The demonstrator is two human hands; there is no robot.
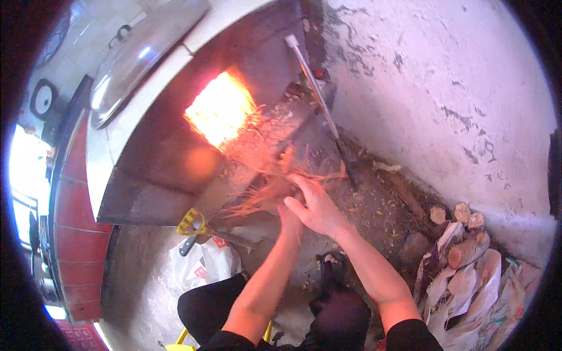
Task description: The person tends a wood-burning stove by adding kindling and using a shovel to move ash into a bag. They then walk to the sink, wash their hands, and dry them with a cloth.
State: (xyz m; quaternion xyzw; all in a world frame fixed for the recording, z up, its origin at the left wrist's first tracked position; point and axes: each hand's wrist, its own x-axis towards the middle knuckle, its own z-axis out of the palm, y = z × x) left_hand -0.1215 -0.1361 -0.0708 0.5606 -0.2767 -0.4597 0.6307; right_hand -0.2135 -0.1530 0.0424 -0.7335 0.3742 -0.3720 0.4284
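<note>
Flames glow in the square mouth [221, 109] of a masonry stove. A tangle of dry twigs and needles [268, 175] spreads from the fire towards me. My left hand [290, 217] is at the near side of this tangle, its fingers largely hidden by the brush and the other hand. My right hand [314, 204] lies just beside and above it, thumb spread from the fingers, touching the brush; whether it grips any is unclear. To the right of the brush, a metal pipe [317, 90] with a dark lower end leans against the stove front.
Cut logs [467, 250] and sacks [465, 294] lie at the right by the white wall [439, 87]. A white plastic bag [206, 261], a black-handled knife [188, 245] and a yellow object [192, 223] are at the left. A large metal lid [145, 57] rests on the stove top.
</note>
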